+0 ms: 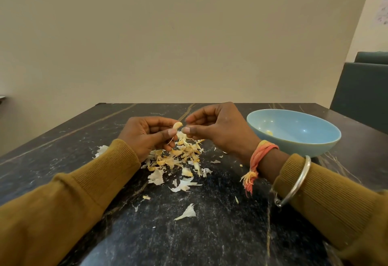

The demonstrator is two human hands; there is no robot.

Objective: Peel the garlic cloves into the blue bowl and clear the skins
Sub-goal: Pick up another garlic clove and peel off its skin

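i'm getting warm, soft indoor light, moderate rather than bright, seemingly from overhead. the wall (189, 34) looks evenly lit, dimming a touch toward the upper left corner. two small glints sit inside the blue bowl (294, 146), and the dark table (210, 234) carries a pale, hazy sheen at lower centre. shadows under the left hand (147, 135) and right hand (220, 131) are faint and soft-edged. the garlic clove (177, 125) and skins (180, 156) at mid-frame are fairly crisp; the paper (383, 11) at far upper right is smeared. the wide lens stretches the sleeves (63, 213) at the bottom corners.
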